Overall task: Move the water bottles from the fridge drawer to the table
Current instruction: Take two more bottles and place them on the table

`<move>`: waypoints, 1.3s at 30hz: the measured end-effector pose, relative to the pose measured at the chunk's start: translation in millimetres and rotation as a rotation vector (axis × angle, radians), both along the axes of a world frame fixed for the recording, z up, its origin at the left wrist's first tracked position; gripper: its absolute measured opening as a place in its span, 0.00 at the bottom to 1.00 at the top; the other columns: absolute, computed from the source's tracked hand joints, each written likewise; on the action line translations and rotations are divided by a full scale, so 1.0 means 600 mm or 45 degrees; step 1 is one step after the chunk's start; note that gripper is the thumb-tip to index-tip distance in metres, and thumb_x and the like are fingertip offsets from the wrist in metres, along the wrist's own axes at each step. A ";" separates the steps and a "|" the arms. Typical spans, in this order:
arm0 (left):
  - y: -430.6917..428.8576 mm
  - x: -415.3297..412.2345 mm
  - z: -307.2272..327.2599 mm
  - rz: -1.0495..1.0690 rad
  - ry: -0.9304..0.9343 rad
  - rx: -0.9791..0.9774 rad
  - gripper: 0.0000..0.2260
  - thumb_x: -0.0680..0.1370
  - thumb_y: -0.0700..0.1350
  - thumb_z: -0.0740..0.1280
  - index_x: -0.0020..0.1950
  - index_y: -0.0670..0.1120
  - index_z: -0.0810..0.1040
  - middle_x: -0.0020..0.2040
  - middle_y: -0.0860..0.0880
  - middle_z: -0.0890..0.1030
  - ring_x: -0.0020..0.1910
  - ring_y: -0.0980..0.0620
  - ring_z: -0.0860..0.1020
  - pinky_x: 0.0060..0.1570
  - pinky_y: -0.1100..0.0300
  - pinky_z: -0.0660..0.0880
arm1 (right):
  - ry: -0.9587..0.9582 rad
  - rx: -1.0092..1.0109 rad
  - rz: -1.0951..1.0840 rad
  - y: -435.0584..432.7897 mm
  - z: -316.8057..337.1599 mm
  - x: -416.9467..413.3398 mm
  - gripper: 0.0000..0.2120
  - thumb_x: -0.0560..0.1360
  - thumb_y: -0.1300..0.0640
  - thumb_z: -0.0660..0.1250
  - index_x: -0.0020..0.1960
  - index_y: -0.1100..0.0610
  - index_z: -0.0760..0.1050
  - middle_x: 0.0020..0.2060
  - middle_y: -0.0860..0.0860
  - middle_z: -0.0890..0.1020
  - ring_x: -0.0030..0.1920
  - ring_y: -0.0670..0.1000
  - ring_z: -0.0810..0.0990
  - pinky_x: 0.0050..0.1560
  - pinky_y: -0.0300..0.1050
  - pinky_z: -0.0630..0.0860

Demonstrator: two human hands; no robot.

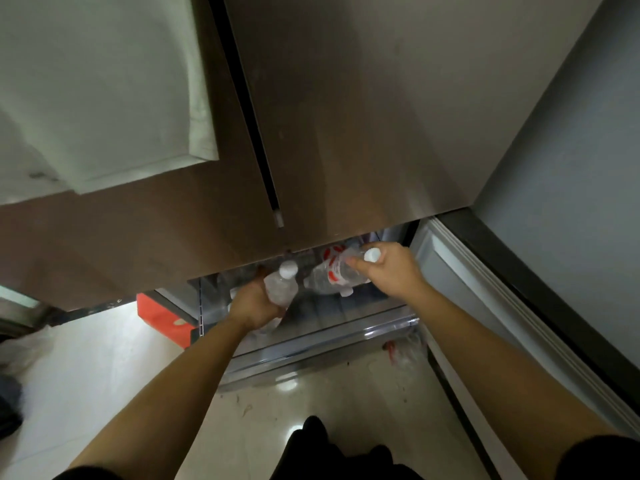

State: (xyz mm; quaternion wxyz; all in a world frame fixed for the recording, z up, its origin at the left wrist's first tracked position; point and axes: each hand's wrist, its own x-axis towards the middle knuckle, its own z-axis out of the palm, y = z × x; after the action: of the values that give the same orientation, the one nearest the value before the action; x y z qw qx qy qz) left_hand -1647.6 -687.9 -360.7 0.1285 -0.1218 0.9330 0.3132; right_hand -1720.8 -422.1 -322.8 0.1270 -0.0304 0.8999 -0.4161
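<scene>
The fridge drawer [311, 344] is pulled out below the steel fridge doors, its clear front rim toward me. My left hand [254, 303] grips a clear water bottle [281, 287] with a white cap, held upright over the drawer. My right hand [389, 268] holds a second water bottle [337, 270] near its white cap; this bottle has a red and white label and lies tilted. Another bottle [322, 288] lies beneath it inside the drawer, mostly hidden.
The closed fridge doors [346, 116] overhang the drawer from above. An open lower fridge door [485, 306] stands to the right. A red box [166, 317] sits left of the drawer. A crumpled plastic bag [407, 351] lies on the glossy floor [329, 403].
</scene>
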 end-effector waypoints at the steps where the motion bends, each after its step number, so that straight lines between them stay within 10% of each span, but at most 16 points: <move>1: -0.001 -0.001 0.006 0.023 0.048 0.049 0.26 0.66 0.48 0.77 0.61 0.46 0.73 0.56 0.44 0.82 0.56 0.42 0.80 0.57 0.52 0.76 | 0.035 0.061 0.051 -0.005 0.006 0.002 0.18 0.71 0.38 0.73 0.45 0.54 0.82 0.39 0.49 0.83 0.42 0.50 0.82 0.37 0.40 0.74; 14: -0.028 0.038 -0.028 0.276 0.203 0.275 0.32 0.64 0.47 0.82 0.63 0.47 0.70 0.56 0.51 0.79 0.56 0.48 0.79 0.57 0.54 0.75 | 0.088 0.465 0.488 -0.097 -0.041 0.047 0.34 0.64 0.31 0.73 0.63 0.48 0.73 0.63 0.51 0.76 0.62 0.54 0.75 0.55 0.47 0.74; 23: -0.002 0.090 -0.006 0.362 0.446 0.221 0.25 0.68 0.46 0.79 0.58 0.52 0.68 0.50 0.55 0.77 0.47 0.58 0.76 0.41 0.77 0.67 | -0.130 -0.135 0.224 -0.067 -0.063 0.057 0.27 0.63 0.38 0.74 0.58 0.46 0.73 0.48 0.45 0.83 0.51 0.50 0.82 0.54 0.52 0.81; 32: 0.081 0.214 0.104 0.889 0.810 0.174 0.30 0.68 0.45 0.80 0.57 0.66 0.65 0.51 0.70 0.73 0.49 0.73 0.74 0.44 0.79 0.68 | 0.208 -0.474 0.459 -0.109 0.000 0.116 0.21 0.71 0.47 0.76 0.59 0.43 0.70 0.48 0.41 0.79 0.48 0.43 0.79 0.47 0.41 0.77; 39: 0.063 0.429 0.168 1.316 1.025 -0.011 0.32 0.69 0.47 0.79 0.65 0.56 0.65 0.57 0.66 0.73 0.54 0.63 0.75 0.54 0.62 0.74 | 0.331 -0.748 0.612 -0.220 0.043 0.259 0.22 0.70 0.45 0.77 0.58 0.37 0.70 0.49 0.38 0.80 0.49 0.45 0.80 0.48 0.48 0.81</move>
State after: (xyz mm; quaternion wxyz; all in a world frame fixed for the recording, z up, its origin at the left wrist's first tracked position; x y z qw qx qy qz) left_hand -1390.3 -649.9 -260.2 -0.3984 -0.4283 0.7307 0.3521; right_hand -1565.6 -554.0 -296.9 0.0916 -0.3275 0.7184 -0.6069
